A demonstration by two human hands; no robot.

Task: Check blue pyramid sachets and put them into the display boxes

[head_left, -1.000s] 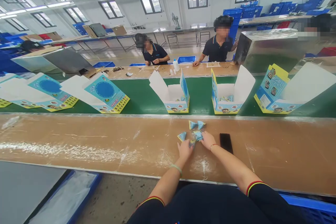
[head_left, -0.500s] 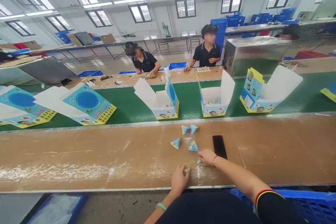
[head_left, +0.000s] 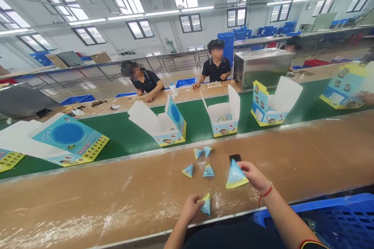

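A: What do our hands hold?

B: Our left hand (head_left: 191,207) pinches a small blue-and-yellow pouch (head_left: 206,206) between thumb and fingers. Our right hand (head_left: 254,175) is clamped on a second pouch (head_left: 235,176) by its upper part, farther forward. We cannot tell whether either pouch touches the brown table (head_left: 117,194).

A: What is around them, or in the way?

B: Four loose pouches (head_left: 208,170) lie beyond our left hand. A black phone (head_left: 235,158) lies just behind the second pouch, partly hidden by it. Past these, a green belt (head_left: 194,122) bears cartons with white flaps raised; one carton (head_left: 224,128) has pouches inside. At far right, another person's hand (head_left: 367,96) is at a blurred carton (head_left: 343,85). Two co-workers (head_left: 216,68) are across the belt.

A: And edges and room?

B: The table's near edge runs close below our left hand. A blue crate (head_left: 344,202) sits beyond that edge, under our right forearm. Bare tabletop stretches widely leftward, and rightward past the phone. Strips of green belt show between the cartons.
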